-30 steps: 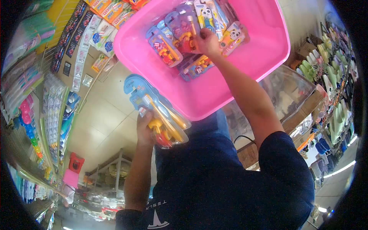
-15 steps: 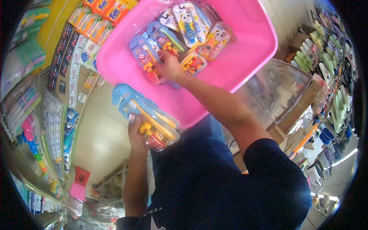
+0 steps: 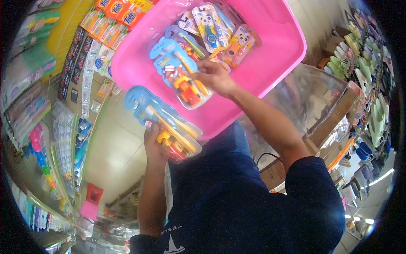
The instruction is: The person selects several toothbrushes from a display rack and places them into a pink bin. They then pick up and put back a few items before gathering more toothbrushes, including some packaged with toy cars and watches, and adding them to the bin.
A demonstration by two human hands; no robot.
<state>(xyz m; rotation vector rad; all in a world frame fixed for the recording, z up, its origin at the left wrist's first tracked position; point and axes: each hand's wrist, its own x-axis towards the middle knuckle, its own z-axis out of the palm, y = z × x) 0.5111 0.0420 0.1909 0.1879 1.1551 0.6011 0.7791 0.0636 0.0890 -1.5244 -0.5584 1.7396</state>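
Observation:
My left hand (image 3: 154,142) is closed on blister-packed children's toothbrushes (image 3: 171,127), at least two overlapping packs with blue cards, yellow brushes and a red-and-yellow toy figure. They are outside the near left rim of a pink plastic tub (image 3: 270,63). Over the tub, my right hand (image 3: 215,78) grips another toothbrush pack (image 3: 179,72) by its right edge; it has a blue card, an orange brush and a red-and-yellow toy. Beneath and beyond it in the tub lie several more packs, among them a panda toothbrush pack (image 3: 210,27) and an orange panda pack (image 3: 240,45).
Orange Tide boxes (image 3: 122,12) sit on a shelf at upper left, with hanging packaged goods along the left. Slippers (image 3: 338,59) line a rack at right. Below the rack stand a cardboard box (image 3: 325,127) and clear plastic wrapping (image 3: 304,95).
My right hand has lifted a blue-carded toothbrush pack off the pile and drawn it right and nearer me. My left hand keeps its packs, shifted slightly right and down.

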